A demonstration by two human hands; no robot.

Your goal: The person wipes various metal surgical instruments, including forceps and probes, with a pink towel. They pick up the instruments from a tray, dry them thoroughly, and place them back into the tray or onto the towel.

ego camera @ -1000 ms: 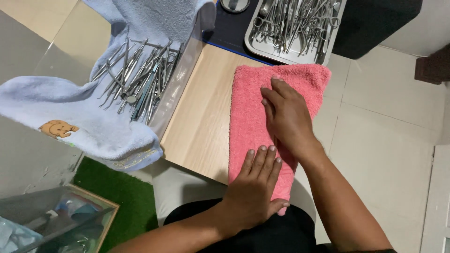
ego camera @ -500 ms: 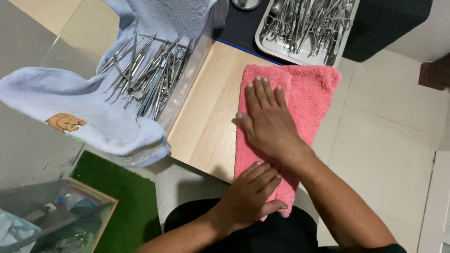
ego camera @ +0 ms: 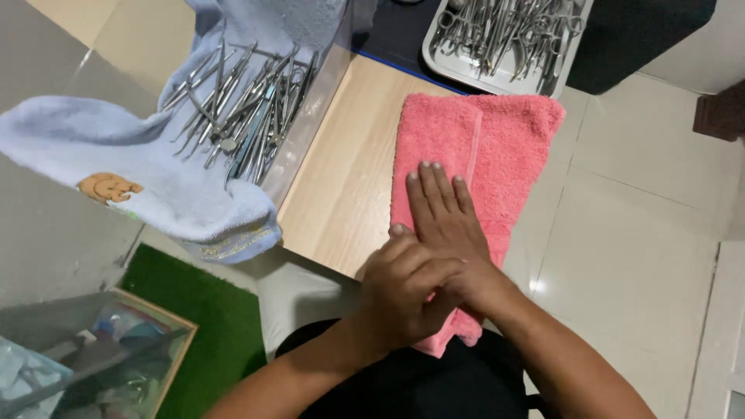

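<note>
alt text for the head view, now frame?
Right hand lies flat on a pink towel on a wooden board, with the left hand resting over its wrist. Metal instruments lie on a blue towel to the left; more fill a tray beyond.

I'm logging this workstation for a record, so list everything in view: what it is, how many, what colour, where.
Pink terry towel: one, pink, folded lengthwise on the board, near end hanging over its edge.
Light wooden board: one, pale wood, centre.
Loose metal instruments: many, silver, piled on the blue towel, left.
Pale blue towel with an orange animal patch: one, left.
Grey metal tray: one, top centre, heaped with more silver instruments.
Green mat: one, lower left floor.
Wooden-rimmed box: one, bottom left, contents blurred.
Pale floor tiles: right.
Right hand: flat on the pink towel, fingers spread.
Left hand: laid over the right hand's back.
</note>
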